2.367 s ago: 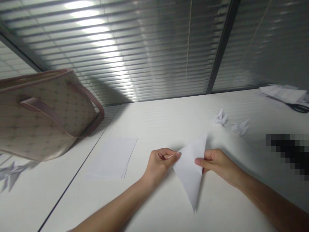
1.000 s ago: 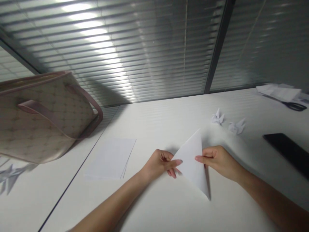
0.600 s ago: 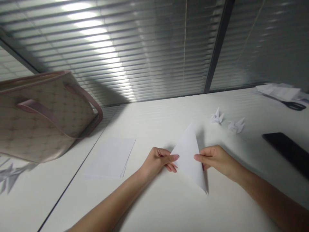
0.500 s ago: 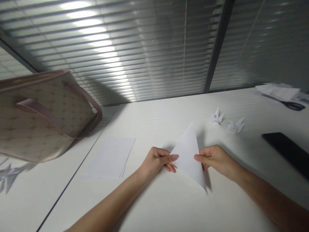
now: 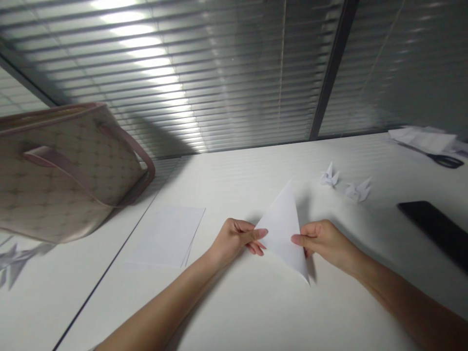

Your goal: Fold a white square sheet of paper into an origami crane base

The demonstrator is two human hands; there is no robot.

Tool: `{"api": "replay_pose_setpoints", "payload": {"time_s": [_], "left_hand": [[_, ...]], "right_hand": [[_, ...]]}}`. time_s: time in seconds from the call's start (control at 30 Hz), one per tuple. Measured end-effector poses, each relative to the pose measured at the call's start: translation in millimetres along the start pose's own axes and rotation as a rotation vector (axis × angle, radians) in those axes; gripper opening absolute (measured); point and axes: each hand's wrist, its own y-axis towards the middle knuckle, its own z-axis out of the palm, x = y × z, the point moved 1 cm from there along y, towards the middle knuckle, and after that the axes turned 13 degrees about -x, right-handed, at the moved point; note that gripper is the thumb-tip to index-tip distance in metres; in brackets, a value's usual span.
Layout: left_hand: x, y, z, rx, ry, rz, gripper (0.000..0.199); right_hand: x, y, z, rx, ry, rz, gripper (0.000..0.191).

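Observation:
A white sheet of paper [image 5: 283, 229], bent into a triangle, is held just above the white table. My left hand [image 5: 239, 237] pinches its left corner, thumb on top and fingers beneath. At the right edge, my right hand [image 5: 317, 238] grips the paper between thumb and fingers. The lower right corner of the sheet curls and points toward me. To the left of my left hand lies a small stack of white paper [image 5: 166, 236]. Beyond my right hand sit two folded paper cranes, one [image 5: 330, 175] slightly left of the other crane [image 5: 358, 189].
A beige handbag with pink handles [image 5: 69, 180] stands at the left, with more folded paper [image 5: 14, 263] by it. On the right lie a black phone [image 5: 433, 226], scissors [image 5: 444, 160] and a pile of papers [image 5: 424, 139]. Window blinds [image 5: 234, 73] border the table's back.
Both hands have shifted very slightly up and left in the view with the paper. The grip on each side is unchanged.

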Motion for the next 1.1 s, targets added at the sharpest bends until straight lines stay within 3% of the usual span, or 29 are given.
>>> {"api": "replay_pose_setpoints", "payload": {"time_s": [1.1], "left_hand": [[-11,3,-11.3,-0.099,0.007,0.059,0.025]], "right_hand": [[1,-5,2,0.057,0.049,0.019,0.037]]}}
